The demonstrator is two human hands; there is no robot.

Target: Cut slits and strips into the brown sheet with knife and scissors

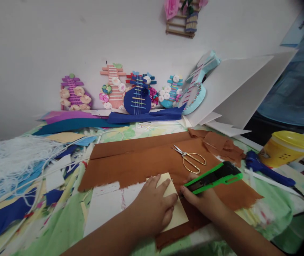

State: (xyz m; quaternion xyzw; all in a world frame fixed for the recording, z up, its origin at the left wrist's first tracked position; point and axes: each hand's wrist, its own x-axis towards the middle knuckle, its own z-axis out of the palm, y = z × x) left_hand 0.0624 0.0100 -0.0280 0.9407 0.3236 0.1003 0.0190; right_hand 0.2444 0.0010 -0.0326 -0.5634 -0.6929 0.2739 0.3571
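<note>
My left hand (156,201) lies with fingers spread on a pale yellow card (177,213), pressing it onto brown cloth (141,160). In my right hand (202,197) is a green and black utility knife (213,177), its front end low by the card's right edge. Whether the blade touches the cloth cannot be made out. A white board (104,206) shows under my left forearm, beside the cloth's ragged edge. Gold-handled scissors (190,158) rest on the cloth beyond my hands, blades pointing up and left.
A blue glue gun (269,170) with a cord and a yellow tub (288,149) stand at right. White string (21,163) is heaped at left among paper scraps. Several decorated instrument-shaped crafts (137,99) lean on the wall, near large white boards (232,85).
</note>
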